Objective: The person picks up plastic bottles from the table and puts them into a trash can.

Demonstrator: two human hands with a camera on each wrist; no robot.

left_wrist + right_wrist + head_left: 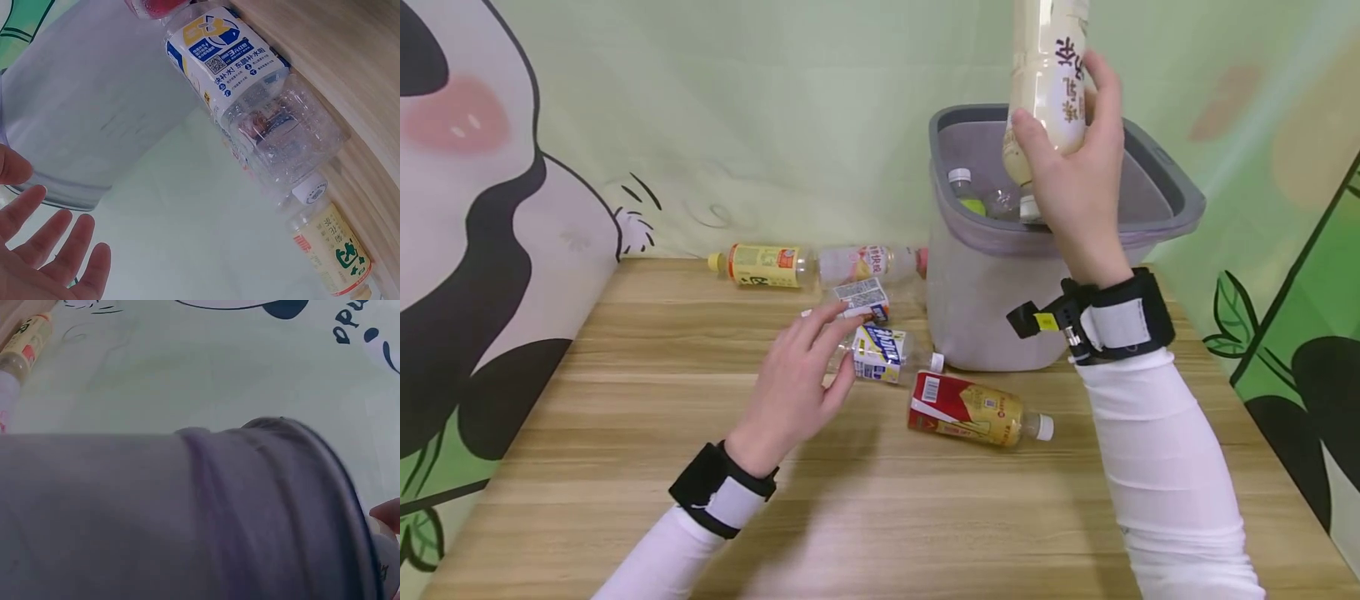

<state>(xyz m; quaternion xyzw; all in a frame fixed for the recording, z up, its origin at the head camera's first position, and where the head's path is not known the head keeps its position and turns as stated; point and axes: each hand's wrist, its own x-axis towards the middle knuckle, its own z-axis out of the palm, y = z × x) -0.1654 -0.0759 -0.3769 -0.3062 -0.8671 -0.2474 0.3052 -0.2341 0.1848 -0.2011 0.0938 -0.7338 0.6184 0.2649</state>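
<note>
My right hand (1081, 179) grips a cream-coloured drink bottle (1045, 79) with dark lettering, holding it tilted, cap end down, over the grey bin (992, 308). In the right wrist view the bin's side (125, 519) hides most of that hand. My left hand (797, 379) hovers with relaxed, spread fingers near a clear bottle with a blue and white label (877, 352). The left wrist view shows these fingers (72, 250) apart from the bottles, holding nothing. Another clear bottle with a white label (861, 293) lies just behind, partly covered by the fingers.
Against the backdrop lie a yellow-labelled bottle (767, 265) and a pink-capped bottle (868, 263). A red and gold bottle (966, 410) lies in front of the bin. Inside the bin is a white-capped bottle (960, 179). Wooden tabletop (925, 517) extends toward me.
</note>
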